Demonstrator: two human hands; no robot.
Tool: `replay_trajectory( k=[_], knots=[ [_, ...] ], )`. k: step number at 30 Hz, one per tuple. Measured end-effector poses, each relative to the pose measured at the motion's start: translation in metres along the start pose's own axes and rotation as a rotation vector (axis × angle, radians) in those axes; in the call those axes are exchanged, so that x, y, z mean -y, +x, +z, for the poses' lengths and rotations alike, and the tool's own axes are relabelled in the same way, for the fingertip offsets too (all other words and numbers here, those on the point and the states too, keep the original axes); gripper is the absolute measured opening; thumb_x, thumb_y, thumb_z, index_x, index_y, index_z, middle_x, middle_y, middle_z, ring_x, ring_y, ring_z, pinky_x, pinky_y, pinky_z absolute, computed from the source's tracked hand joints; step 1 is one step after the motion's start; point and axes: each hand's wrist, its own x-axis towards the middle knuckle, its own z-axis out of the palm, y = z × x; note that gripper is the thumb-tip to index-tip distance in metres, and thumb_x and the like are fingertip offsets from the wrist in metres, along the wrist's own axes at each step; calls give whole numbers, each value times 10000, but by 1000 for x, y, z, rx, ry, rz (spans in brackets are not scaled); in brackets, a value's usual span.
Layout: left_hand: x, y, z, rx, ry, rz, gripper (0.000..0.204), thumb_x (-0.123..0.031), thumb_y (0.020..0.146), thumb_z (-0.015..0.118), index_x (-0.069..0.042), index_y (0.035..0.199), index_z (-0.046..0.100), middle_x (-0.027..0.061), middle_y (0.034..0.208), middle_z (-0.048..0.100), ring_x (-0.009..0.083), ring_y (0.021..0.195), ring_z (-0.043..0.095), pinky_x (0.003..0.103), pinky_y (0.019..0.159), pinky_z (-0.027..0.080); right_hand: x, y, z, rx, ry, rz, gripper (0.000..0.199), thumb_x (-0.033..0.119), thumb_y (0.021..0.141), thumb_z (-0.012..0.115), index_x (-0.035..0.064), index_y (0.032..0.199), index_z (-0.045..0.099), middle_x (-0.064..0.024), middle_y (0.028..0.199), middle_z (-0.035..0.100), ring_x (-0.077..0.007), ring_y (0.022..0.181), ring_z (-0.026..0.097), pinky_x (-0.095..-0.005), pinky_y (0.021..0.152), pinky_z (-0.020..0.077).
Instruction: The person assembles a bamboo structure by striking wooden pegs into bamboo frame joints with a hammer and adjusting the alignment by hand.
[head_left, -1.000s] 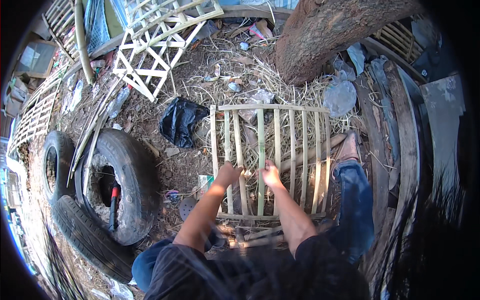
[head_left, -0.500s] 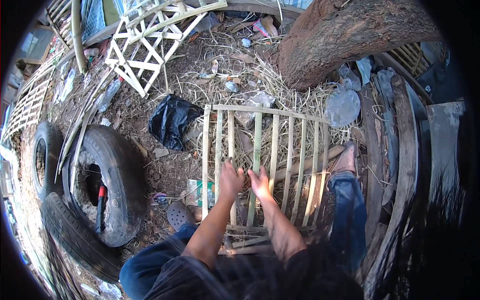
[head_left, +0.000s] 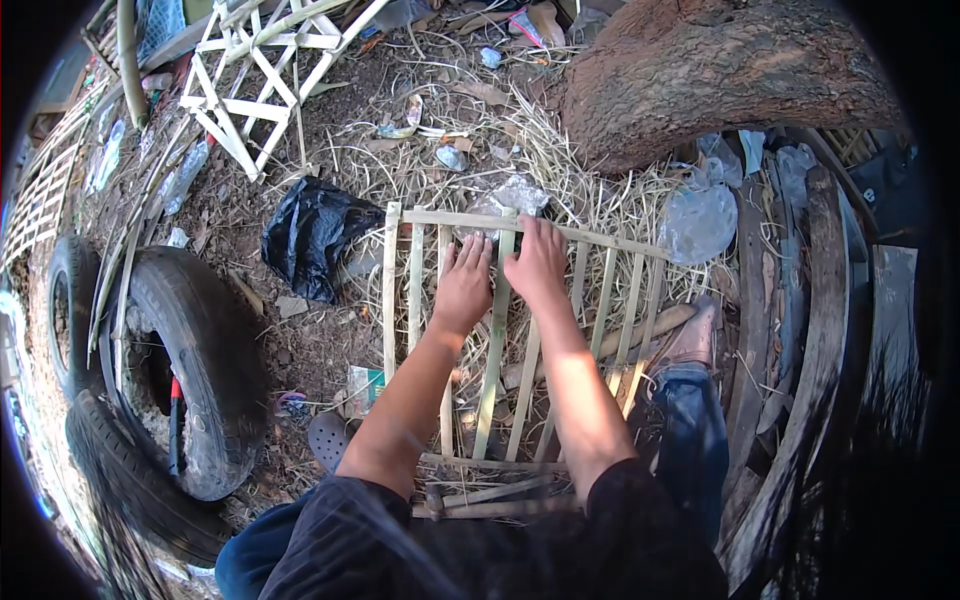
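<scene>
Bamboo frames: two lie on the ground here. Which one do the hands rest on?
The plain slatted frame with upright bars, lying on the straw. Left hand and right hand press near its top rail; the criss-crossed white frame lies untouched far off.

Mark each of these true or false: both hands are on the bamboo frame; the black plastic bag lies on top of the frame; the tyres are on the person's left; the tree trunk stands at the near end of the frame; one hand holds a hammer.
1. Both hands are on the bamboo frame. True: left hand and right hand press its slats.
2. The black plastic bag lies on the frame. False: it lies on the ground left of it.
3. The tyres are on the person's left. True.
4. The tree trunk stands at the near end. False: beyond the far end.
5. One hand holds a hammer. False: both rest flat, holding nothing.
</scene>
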Motion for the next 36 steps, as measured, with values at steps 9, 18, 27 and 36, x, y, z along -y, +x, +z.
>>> replay_trajectory(
  k=[9, 18, 27, 36],
  knots=[
    [8, 19, -13, 20, 143, 32, 429, -56, 798, 518, -14, 1218, 598, 157, 1295, 613, 232, 1237, 572, 472, 1148, 281, -31, 61, 14, 278, -338, -401, 138, 82, 791, 603, 107, 901, 682, -89, 887, 668, -258, 887, 656, -408, 801, 485],
    [4, 22, -15, 140, 194, 4, 462, -171, 879, 498, -5, 1304, 564, 150, 1352, 575, 241, 1272, 541, 472, 1175, 215, -37, 78, 14, 547, -378, -611, 297, 177, 693, 717, 40, 943, 635, -118, 910, 651, -280, 831, 678, -389, 725, 565],
    [2, 19, -16, 88, 172, 18, 463, -122, 800, 563, 5, 1245, 584, 186, 1312, 593, 243, 1239, 563, 448, 1121, 316, -46, 77, 9, 545, -306, -615, 266, 196, 723, 726, 42, 920, 636, -129, 890, 647, -288, 793, 691, -401, 690, 567],
    [4, 16, -12, -10, 145, 15, 387, -108, 793, 556, -24, 1161, 644, 161, 1223, 649, 230, 1146, 617, 444, 1077, 355, -37, 73, 14, 517, -337, -594, 198, 83, 690, 658, 51, 886, 659, -139, 872, 665, -291, 762, 704, -379, 652, 577]
  ],
)
